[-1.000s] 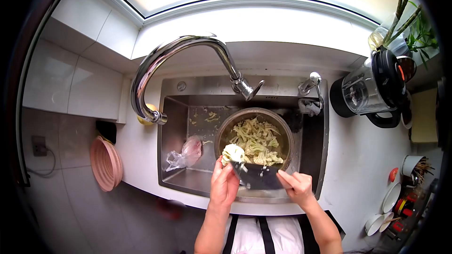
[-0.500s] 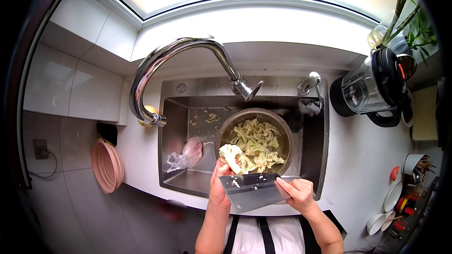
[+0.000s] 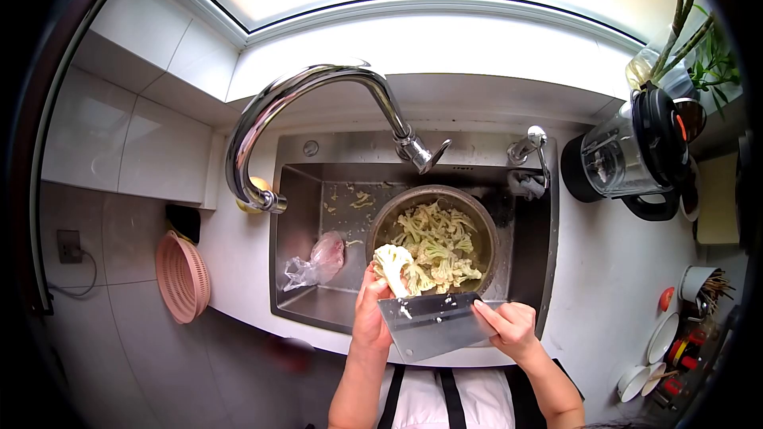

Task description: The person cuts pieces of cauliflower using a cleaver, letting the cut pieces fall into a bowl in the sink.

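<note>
Steel knife (image 3: 435, 330) gripped in my right hand (image 3: 513, 327) | cauliflower (image 3: 389, 262) pinched in my left hand (image 3: 369, 314) | stem (image 3: 396, 284) points down at knife, can't tell if touching tbh

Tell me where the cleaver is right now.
In the head view, the cleaver is low, just right of centre, held in the right hand at the near edge of the sink, beside the left hand.

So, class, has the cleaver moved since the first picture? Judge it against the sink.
Yes: the cleaver has moved down the picture, its blade now reaching farther over the near edge of the sink.
</note>
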`<state>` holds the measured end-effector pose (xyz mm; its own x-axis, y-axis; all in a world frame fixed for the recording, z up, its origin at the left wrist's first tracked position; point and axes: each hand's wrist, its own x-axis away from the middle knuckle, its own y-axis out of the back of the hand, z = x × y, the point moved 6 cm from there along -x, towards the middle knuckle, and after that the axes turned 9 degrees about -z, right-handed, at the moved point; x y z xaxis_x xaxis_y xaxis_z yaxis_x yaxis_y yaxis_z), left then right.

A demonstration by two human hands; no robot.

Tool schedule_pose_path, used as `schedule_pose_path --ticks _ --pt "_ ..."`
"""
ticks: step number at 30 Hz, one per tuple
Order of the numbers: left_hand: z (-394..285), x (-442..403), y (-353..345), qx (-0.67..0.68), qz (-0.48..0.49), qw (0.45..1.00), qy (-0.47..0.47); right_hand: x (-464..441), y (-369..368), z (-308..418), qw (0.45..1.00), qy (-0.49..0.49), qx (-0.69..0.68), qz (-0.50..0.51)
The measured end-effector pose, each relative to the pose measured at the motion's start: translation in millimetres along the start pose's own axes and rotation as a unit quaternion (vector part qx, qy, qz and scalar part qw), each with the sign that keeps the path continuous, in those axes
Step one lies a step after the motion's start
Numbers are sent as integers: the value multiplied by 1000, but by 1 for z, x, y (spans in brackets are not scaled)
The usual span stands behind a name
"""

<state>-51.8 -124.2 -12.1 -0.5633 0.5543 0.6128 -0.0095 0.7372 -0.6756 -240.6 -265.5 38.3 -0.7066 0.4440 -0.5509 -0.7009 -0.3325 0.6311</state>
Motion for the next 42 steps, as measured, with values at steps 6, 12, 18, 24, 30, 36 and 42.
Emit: schedule_pose_path --ticks 6,12,18,24,30,36,42 --pt "1 5 -17 -23 -38 999 14 -3 -2 8 1000 4 2 5" --pt "21 -2 2 -151 -54 987 -1 -15 -7 11 1000 -1 -21 -9" --pt "38 -9 20 -93 -90 990 53 -31 -11 20 1000 20 -13 -15" --pt "37 -5 31 -49 -24 995 85 -17 -33 -3 998 34 -43 -6" --pt "17 2 25 -10 -16 1000 17 18 -52 -39 999 -13 18 23" --pt "23 1 24 -4 -56 997 51 17 -50 -29 999 -25 35 27" --pt "35 9 12 -25 -96 993 67 -3 -49 -24 1000 -17 4 16"
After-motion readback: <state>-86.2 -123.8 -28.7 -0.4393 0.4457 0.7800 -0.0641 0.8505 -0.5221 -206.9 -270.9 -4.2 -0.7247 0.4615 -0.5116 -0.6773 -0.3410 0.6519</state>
